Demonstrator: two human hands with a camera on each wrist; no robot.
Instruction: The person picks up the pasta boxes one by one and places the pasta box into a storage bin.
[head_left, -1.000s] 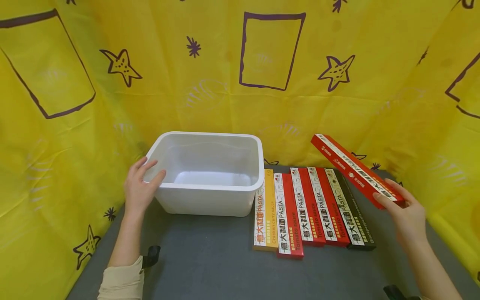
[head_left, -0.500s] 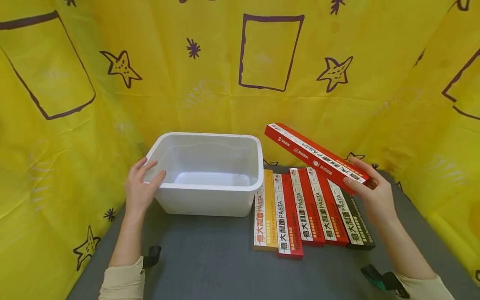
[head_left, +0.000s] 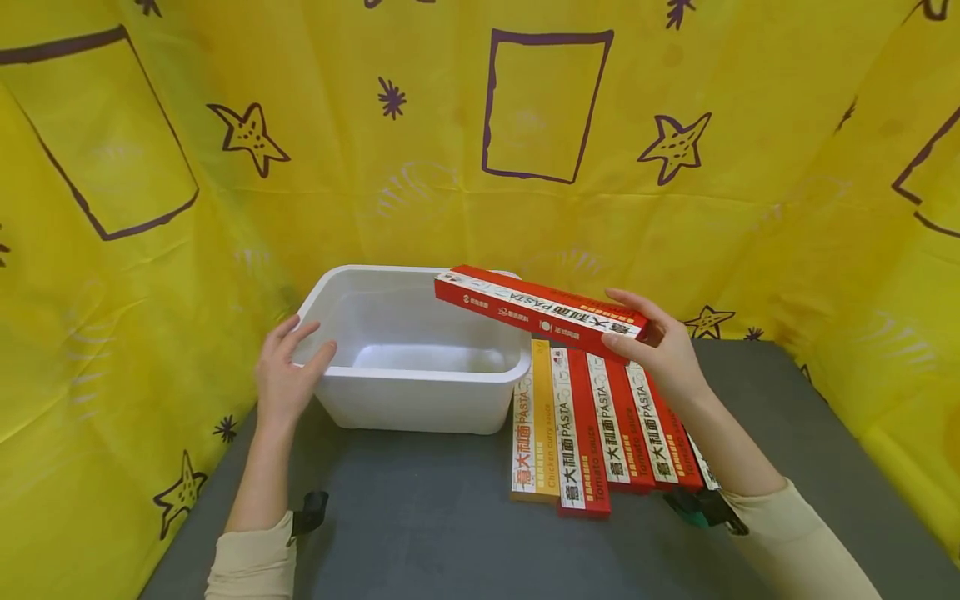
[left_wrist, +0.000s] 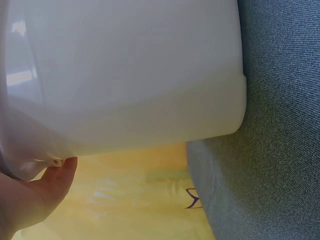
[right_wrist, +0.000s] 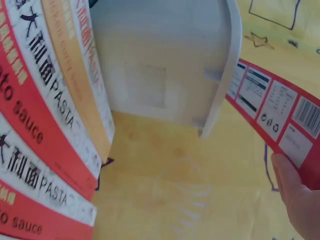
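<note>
Over the right side of a white tub (head_left: 412,404), a red pasta box (head_left: 528,312) hangs in the air, grasped by the right hand (head_left: 663,354). The thumb lies along the near side and the fingers reach over the far side, around the box's right end. The box slants, its left end farther away and over the tub's opening, its right end nearer, above the boxes lying on the counter (head_left: 420,517). The right wrist view shows a barcode and printed panels on one face of it.

At the left of the tub, the left hand (head_left: 285,375) grasps the rim near the near left corner; the left wrist view shows fingertips tucked against the rim's outer lip.

To the right of the tub, boxes lie in a row, their long sides running from near to far. A yellow box (head_left: 542,442) marked chicken curry sauce lies just beside the tub, then come three red boxes (head_left: 585,442) marked tomato sauce, the leftmost set a little nearer than the others. One more box, mostly hidden by the right forearm, shows a white strip. Behind everything hangs yellow cloth (head_left: 337,167) with purple stars and frames.
</note>
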